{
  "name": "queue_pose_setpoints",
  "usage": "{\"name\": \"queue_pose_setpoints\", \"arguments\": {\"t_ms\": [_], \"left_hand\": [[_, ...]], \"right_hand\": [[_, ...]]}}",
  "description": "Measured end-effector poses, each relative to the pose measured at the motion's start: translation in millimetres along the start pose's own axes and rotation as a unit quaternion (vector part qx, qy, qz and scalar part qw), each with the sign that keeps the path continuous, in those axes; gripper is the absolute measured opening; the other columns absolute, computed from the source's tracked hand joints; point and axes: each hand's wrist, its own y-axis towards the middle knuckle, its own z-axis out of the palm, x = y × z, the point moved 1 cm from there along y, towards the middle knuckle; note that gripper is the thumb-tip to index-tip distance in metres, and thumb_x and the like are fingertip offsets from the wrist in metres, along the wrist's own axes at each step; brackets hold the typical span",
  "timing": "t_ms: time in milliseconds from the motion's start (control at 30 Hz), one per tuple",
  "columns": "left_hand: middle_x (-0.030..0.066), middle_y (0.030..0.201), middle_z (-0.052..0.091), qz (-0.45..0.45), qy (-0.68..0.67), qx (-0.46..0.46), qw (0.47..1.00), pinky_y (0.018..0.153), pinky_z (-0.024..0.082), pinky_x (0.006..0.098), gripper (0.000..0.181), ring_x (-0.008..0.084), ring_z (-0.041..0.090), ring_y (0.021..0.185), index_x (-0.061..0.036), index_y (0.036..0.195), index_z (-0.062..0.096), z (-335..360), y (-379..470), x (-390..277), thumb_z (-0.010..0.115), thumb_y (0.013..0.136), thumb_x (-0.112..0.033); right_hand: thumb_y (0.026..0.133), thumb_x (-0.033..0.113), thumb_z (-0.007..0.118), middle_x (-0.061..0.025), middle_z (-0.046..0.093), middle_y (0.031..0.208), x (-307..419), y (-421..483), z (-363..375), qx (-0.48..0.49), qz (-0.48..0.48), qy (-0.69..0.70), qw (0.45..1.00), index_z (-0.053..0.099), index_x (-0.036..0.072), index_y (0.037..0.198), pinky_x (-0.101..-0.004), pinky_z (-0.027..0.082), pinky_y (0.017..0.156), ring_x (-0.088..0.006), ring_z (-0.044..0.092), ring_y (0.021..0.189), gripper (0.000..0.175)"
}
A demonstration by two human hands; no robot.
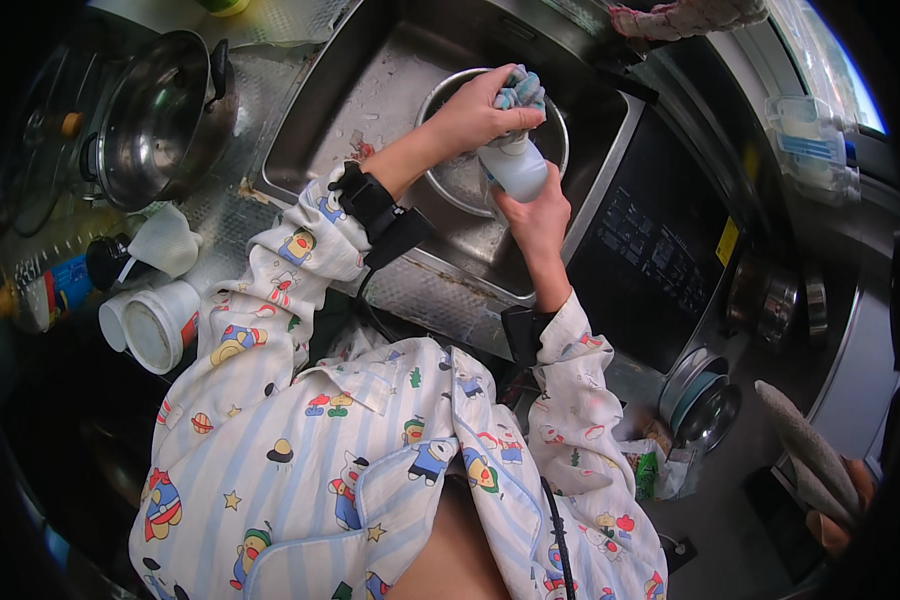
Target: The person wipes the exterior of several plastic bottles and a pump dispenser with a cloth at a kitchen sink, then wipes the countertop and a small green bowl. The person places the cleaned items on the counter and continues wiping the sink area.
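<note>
My left hand (484, 112) grips a crumpled grey and turquoise cloth (523, 91), pressed against the neck end of a whitish plastic bottle (519, 171). The bottle is tilted, its base towards me. Around its lower part, my right hand (536, 206) is closed. Both hands are above a round metal basin (457, 196), which sits inside the stainless steel sink (337, 124). The cloth and my left fingers hide the top of the bottle. Small reddish scraps (360, 146) lie on the sink floor, left of the basin.
Left of the sink are a two-handled steel pot (150, 120), an oil bottle (60, 289) and a white tub (161, 328). A black cooktop (652, 232) adjoins the sink's right side. Stacked bowls (701, 401) stand beyond its near edge. A cloth (690, 16) hangs at the upper right.
</note>
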Motion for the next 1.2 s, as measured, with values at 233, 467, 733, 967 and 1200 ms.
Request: {"name": "queue_pose_setpoints", "arguments": {"t_ms": [233,467,733,967,1200], "left_hand": [[0.0016,0.081,0.058,-0.100,-0.119,-0.072,0.985,0.067,0.046,0.0252,0.017,0.0096,0.056,0.073,-0.0046,0.087,0.056,-2,6,13,0.065,0.074,-0.007],[0.0065,0.083,0.061,-0.169,-0.109,-0.103,0.974,0.068,0.049,0.0283,0.019,0.0136,0.059,0.074,-0.0033,0.092,0.056,-1,10,21,0.064,0.075,-0.007],[0.0110,0.103,0.061,-0.127,-0.297,0.025,0.946,0.087,0.049,0.0338,0.027,0.0188,0.061,0.096,-0.0002,0.108,0.053,0,-3,7,0.060,0.084,-0.011],[0.0037,0.082,0.062,-0.059,0.005,-0.079,0.995,0.068,0.046,0.0268,0.020,0.0104,0.056,0.074,-0.0032,0.089,0.058,11,2,15,0.068,0.073,-0.011],[0.0084,0.079,0.062,-0.004,-0.001,-0.218,0.976,0.067,0.047,0.0305,0.023,0.0156,0.058,0.072,0.0001,0.087,0.056,15,6,41,0.067,0.072,-0.014]], "right_hand": [[0.060,0.026,0.074,-0.0185,0.064,0.086,-2,-2,0,-0.003,0.011,-0.023,1.000,0.051,0.008,0.106,-0.0426,0.049,0.072,-0.0371,0.062,0.082,0.055],[0.060,0.025,0.074,-0.0181,0.064,0.089,-8,-7,-1,-0.011,0.023,-0.022,0.999,0.051,0.009,0.107,-0.0428,0.049,0.073,-0.0375,0.061,0.084,0.055],[0.061,0.023,0.073,-0.0160,0.063,0.091,-10,-1,-9,-0.037,0.001,-0.017,0.999,0.052,0.011,0.107,-0.0420,0.049,0.072,-0.0366,0.061,0.084,0.052],[0.063,0.022,0.073,-0.0153,0.061,0.094,-15,0,-6,-0.084,-0.050,-0.073,0.993,0.051,0.009,0.109,-0.0423,0.048,0.072,-0.0364,0.060,0.085,0.052],[0.062,0.022,0.075,-0.0161,0.063,0.094,-16,-2,-2,-0.094,-0.030,-0.048,0.994,0.052,0.009,0.110,-0.0418,0.049,0.074,-0.0372,0.061,0.088,0.055]]}}
